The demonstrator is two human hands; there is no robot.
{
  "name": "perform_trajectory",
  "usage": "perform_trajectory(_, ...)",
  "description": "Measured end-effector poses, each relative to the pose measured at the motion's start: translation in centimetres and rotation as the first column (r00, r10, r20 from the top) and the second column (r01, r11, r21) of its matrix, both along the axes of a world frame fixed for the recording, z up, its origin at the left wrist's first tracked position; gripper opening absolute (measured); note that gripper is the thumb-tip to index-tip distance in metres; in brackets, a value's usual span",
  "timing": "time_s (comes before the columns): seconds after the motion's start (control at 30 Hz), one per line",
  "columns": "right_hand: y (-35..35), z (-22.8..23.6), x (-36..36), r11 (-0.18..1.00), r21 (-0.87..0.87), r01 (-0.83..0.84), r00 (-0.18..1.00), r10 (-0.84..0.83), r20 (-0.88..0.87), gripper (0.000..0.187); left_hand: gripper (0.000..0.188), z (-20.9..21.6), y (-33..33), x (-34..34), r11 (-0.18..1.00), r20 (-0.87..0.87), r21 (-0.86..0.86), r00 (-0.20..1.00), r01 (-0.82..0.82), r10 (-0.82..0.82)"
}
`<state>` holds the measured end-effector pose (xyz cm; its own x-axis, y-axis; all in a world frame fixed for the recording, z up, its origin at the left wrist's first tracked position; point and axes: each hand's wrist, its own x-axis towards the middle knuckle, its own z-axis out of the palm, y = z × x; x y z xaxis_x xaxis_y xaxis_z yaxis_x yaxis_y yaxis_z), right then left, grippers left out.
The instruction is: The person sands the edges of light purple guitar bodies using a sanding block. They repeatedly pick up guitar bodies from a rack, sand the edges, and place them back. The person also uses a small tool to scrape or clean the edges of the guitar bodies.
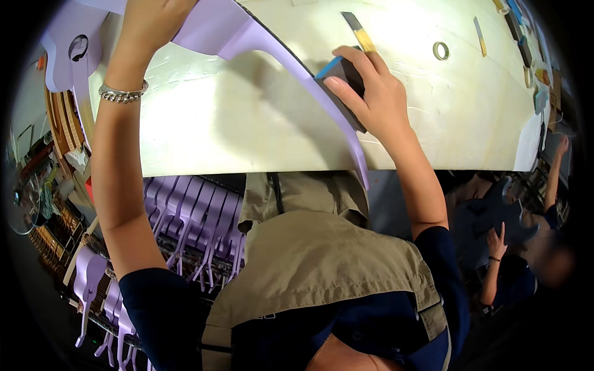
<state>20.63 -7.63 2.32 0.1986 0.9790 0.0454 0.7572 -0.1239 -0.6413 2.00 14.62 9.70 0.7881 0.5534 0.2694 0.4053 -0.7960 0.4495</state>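
Note:
A lilac-painted guitar part [281, 52] with a long, curved, tapering arm lies over the pale work table, its thin tip reaching past the near edge. My right hand [377, 86] grips a dark sanding block [344, 77] with a blue layer, thumb on the near side and fingers over the top. The block rests against the outer edge of the curved arm. At the top left, my left hand [159, 18] is against the wide end of the guitar part. Its fingers run out of the picture, so their grip is hidden.
On the table [185, 142] lie a utility knife [359, 31], a tape roll [440, 51] and a slim yellow-handled tool [480, 37]. Another lilac guitar body [68, 46] stands left. Several lilac pieces [198, 210] hang below the table. A co-worker's hand [496, 241] touches a dark guitar body [489, 216] at right.

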Motion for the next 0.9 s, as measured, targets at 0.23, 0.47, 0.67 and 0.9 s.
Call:
perform_trajectory(0.23,3.7,-0.2,-0.6,0.999,0.045,-0.028,0.999,0.027,0.034,0.048,0.039,-0.9,1.1,-0.3,0.997,0.059,0.026,0.995,0.075,-0.077)
perform_trajectory(0.47,9.1,1.4,-2.3,0.999,-0.033,-0.035,0.999,0.034,-0.04,0.052,0.039,-1.4,1.2,-0.9,0.996,0.149,0.02,0.985,0.085,-0.087)
perform_trajectory(0.67,10.1,2.0,-2.4,0.998,-0.063,-0.028,0.999,0.026,-0.022,0.052,0.04,-1.7,1.4,-0.7,0.991,0.246,0.04,0.96,0.125,-0.131)
perform_trajectory(0.9,9.4,2.6,-2.1,0.992,-0.104,-0.078,0.997,0.076,-0.024,0.044,0.041,-1.8,1.2,-0.7,0.997,0.225,0.02,0.971,0.08,-0.082)
